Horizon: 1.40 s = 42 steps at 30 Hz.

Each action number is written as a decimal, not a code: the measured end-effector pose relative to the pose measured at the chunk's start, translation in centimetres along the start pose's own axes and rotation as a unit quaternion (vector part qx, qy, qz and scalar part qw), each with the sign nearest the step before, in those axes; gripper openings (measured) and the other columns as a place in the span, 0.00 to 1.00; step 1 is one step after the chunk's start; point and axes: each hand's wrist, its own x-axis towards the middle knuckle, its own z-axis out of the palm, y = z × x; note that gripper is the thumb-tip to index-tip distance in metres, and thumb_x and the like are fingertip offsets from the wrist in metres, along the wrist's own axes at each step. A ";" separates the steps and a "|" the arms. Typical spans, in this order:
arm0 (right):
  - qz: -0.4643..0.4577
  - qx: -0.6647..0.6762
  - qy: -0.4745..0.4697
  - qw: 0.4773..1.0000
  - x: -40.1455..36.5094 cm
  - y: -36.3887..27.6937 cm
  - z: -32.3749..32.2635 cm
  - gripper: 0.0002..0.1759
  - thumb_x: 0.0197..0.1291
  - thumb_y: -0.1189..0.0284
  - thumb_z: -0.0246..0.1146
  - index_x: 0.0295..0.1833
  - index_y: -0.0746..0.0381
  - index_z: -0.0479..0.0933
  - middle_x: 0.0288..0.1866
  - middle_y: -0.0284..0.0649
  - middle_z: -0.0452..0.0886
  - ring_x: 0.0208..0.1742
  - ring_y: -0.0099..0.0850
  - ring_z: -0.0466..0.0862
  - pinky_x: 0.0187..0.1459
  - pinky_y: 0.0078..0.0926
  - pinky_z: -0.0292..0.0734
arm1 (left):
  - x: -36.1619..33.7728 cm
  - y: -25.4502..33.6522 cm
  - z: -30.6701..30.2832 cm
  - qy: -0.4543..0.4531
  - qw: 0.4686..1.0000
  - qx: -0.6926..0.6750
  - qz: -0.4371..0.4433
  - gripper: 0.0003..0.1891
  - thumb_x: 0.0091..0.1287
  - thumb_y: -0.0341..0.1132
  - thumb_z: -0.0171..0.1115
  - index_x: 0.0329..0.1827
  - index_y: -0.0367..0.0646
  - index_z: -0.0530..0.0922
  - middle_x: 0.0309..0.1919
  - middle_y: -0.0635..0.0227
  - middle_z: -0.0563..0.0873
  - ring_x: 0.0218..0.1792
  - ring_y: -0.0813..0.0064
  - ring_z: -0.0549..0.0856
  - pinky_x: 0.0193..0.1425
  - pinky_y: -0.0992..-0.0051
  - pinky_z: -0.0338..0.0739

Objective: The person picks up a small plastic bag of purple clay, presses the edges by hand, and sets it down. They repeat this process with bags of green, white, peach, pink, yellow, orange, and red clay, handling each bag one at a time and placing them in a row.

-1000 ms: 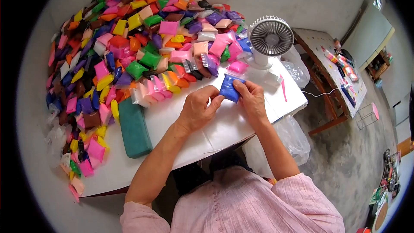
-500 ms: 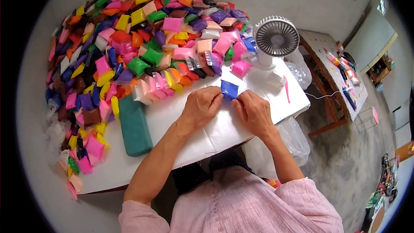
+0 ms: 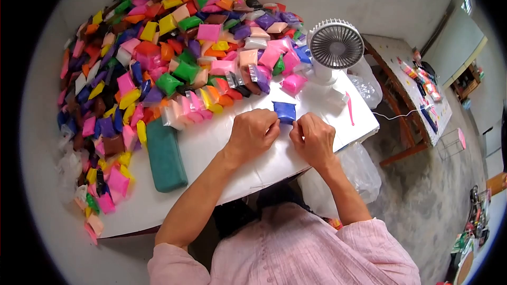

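Observation:
A small blue packet [image 3: 285,110], shiny like plastic, is held up between my two hands over the white table [image 3: 237,166]. My left hand [image 3: 254,133] pinches its lower left corner, fingers curled. At the lower right corner, my right hand [image 3: 312,138] grips it in the same way. Beyond the hands, several packets of pink, yellow and orange stand in a row [image 3: 198,106] in front of a large heap of colourful packets [image 3: 174,47]. A green oblong case [image 3: 166,155] lies left of my left forearm.
A white fan [image 3: 336,47] stands at the table's far right, with a pink strip-like tool [image 3: 349,108] near it. Plastic bags [image 3: 356,171] hang at the right edge. A second table [image 3: 406,84] with loose items stands further right.
The blue packet has turned from a tilted position to nearly level, its lower edge stretched between my hands. Both hands have shifted slightly to the right.

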 end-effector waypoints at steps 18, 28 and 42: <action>0.252 0.352 -0.050 0.900 6.4 1.6 -1.6 0.18 0.57 0.66 0.68 0.25 0.70 0.75 0.22 0.36 0.78 0.22 0.23 0.74 0.24 0.24 0.69 | -0.1 0.5 -1.3 0.073 0.996 -0.044 -0.014 0.03 0.62 0.26 0.61 0.36 0.37 0.77 0.30 0.60 0.80 0.29 0.58 0.79 0.34 0.65 0.73; 0.059 -0.017 -0.064 0.996 7.5 3.3 6.7 0.11 0.58 0.71 0.62 0.40 0.68 0.74 0.40 0.53 0.78 0.36 0.54 0.80 0.42 0.47 0.76 | -0.7 -0.9 -0.8 -0.013 0.999 -0.027 -0.032 0.03 0.61 0.28 0.60 0.35 0.38 0.77 0.32 0.60 0.79 0.34 0.56 0.81 0.37 0.63 0.76; 0.001 -0.063 -0.110 0.992 6.8 3.5 7.8 0.08 0.55 0.80 0.55 0.42 0.66 0.71 0.39 0.49 0.75 0.44 0.47 0.79 0.41 0.41 0.77 | -0.7 -0.6 -0.9 -0.054 0.996 -0.013 -0.065 0.04 0.63 0.30 0.60 0.35 0.38 0.77 0.35 0.61 0.78 0.35 0.56 0.81 0.39 0.62 0.77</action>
